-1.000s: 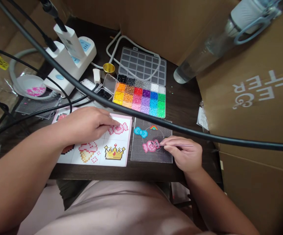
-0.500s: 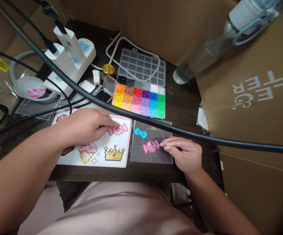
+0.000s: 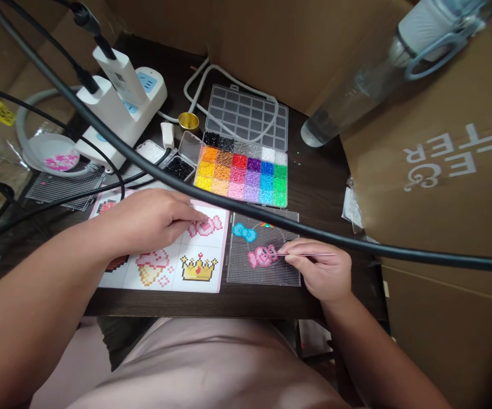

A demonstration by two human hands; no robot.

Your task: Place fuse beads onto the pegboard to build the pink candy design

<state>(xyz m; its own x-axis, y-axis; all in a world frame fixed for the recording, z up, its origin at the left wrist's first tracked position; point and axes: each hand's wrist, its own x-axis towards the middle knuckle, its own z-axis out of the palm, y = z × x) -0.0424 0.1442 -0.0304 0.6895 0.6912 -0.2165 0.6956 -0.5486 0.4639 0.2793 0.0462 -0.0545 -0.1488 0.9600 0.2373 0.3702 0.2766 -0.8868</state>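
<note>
My left hand [image 3: 156,220] lies over the printed pattern sheet [image 3: 201,284], index finger stretched out onto the pink candy picture and the other fingers curled, holding nothing. On the same sheet are a crown picture [image 3: 197,267] and an ice-cream picture [image 3: 153,266]. My right hand [image 3: 320,267] pinches thin pink tweezers [image 3: 314,254], their tip at the right end of a pink bead candy [image 3: 263,255]. That candy sits on a clear pegboard [image 3: 267,277], below a blue bead bow [image 3: 245,232] and a small rainbow piece partly behind a black cable.
A thick black cable [image 3: 246,203] crosses above the work. Behind it stand a sorted bead box [image 3: 246,170], a gold cup [image 3: 188,121] and a power strip [image 3: 144,108]. A dish of pink beads [image 3: 50,149] is at left, a water bottle [image 3: 357,85] at right.
</note>
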